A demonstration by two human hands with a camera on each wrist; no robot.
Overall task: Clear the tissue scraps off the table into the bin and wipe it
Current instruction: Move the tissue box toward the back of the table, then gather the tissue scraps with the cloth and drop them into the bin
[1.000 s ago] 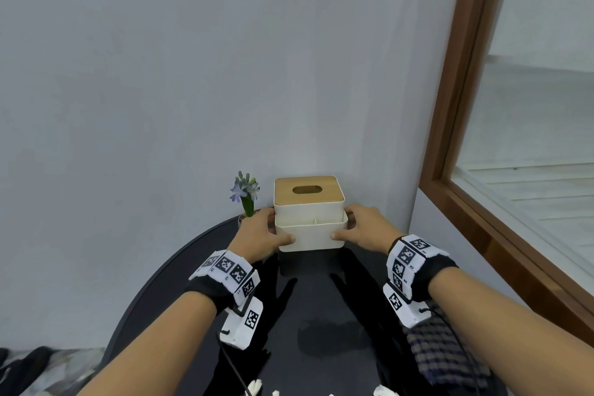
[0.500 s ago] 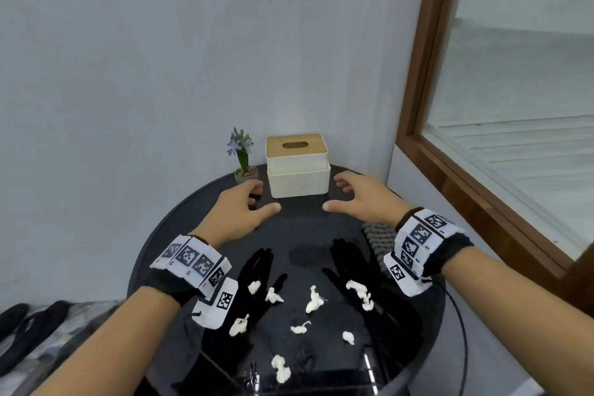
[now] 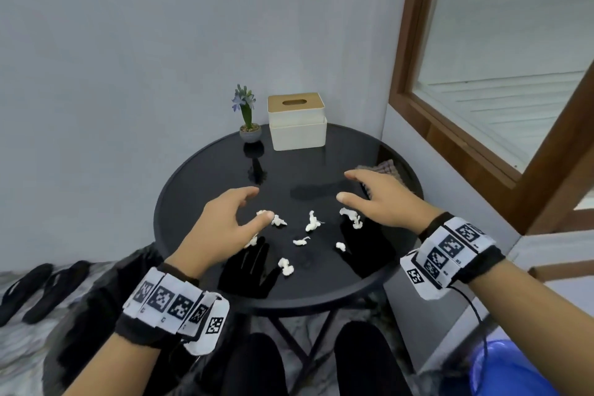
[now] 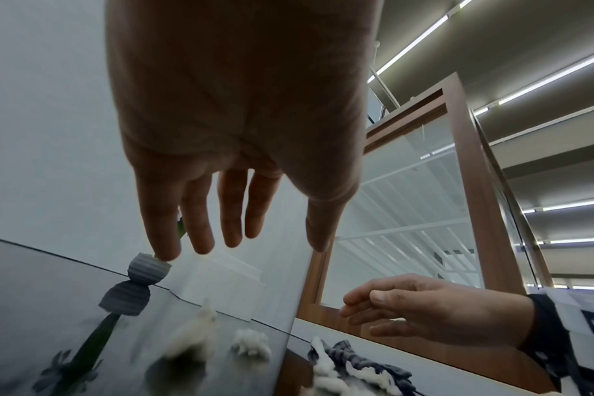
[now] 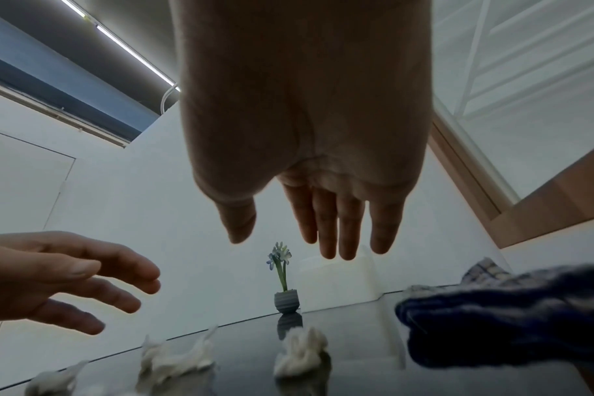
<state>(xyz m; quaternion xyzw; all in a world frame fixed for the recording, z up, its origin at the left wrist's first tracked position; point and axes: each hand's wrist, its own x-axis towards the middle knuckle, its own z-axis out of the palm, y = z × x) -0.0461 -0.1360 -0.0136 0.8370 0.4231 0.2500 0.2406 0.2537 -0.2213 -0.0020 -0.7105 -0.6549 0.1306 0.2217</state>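
Several white tissue scraps (image 3: 311, 222) lie scattered over the middle of the round black table (image 3: 199, 177). My left hand (image 3: 255, 205) hovers over the leftmost scraps with fingers spread and holds nothing; the left wrist view shows its fingers (image 4: 200, 241) hanging straight above the tabletop. To the right, my right hand (image 3: 347, 186) hovers, also empty, just beyond another scrap (image 3: 352, 217). From the right wrist view, its straight fingers (image 5: 343, 249) hang above a scrap (image 5: 302, 351). A crumpled checked cloth (image 3: 387, 169) lies at the table's right edge, just past the right hand.
A white tissue box with a wooden lid (image 3: 297, 122) and a small potted flower (image 3: 249, 132) stand at the back of the table against the wall. A blue bin (image 3: 511, 370) sits on the floor at lower right. Black slippers (image 3: 32, 286) lie on the floor at left.
Both hands let go of the tissue box and drew back toward me, spreading over the scraps. The view pulled back and tilted down, so the whole table shows.
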